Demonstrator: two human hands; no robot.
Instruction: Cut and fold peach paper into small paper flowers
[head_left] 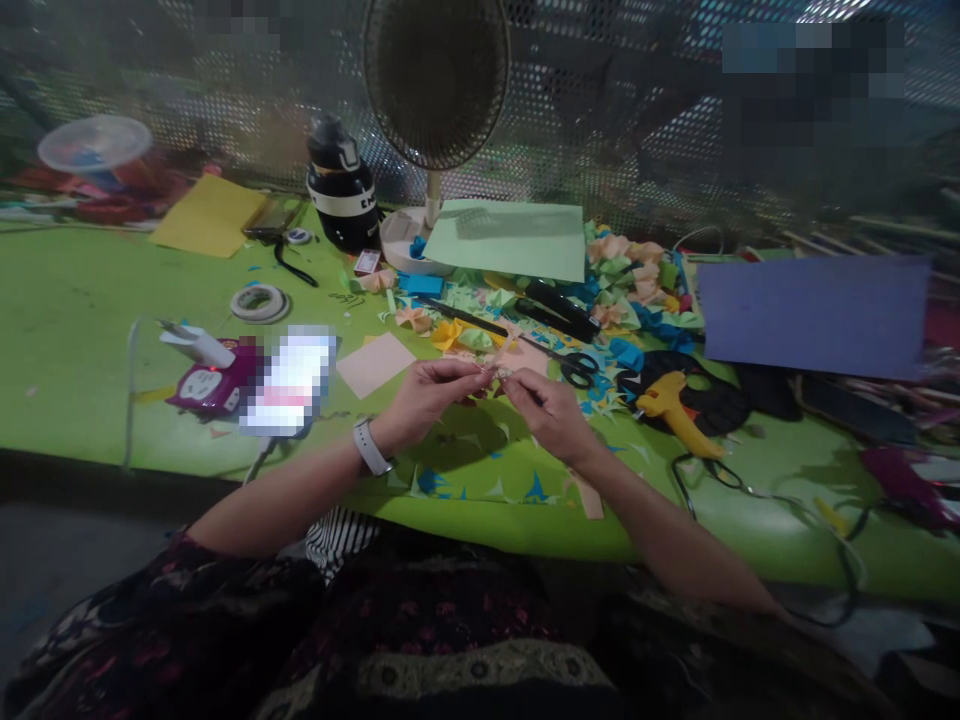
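Observation:
Above the green table, my left hand (431, 395) and my right hand (551, 405) meet fingertip to fingertip. Both pinch a small pale pink paper piece (504, 352), partly hidden by the fingers. Just beyond them lie black scissors (577, 368) and a black stapler (559, 312) among paper scraps. A flat pink paper square (376, 364) rests to the left of my left hand. Blue and pale paper snippets (487, 487) are scattered below my wrists.
A fan (436, 80), a black bottle (343, 190) and a green paper sheet (510, 238) stand or lie at the back. Left are a tape roll (259, 303) and a lit phone (289, 382). Right are a yellow glue gun (679, 410) with its cord and a purple sheet (814, 312).

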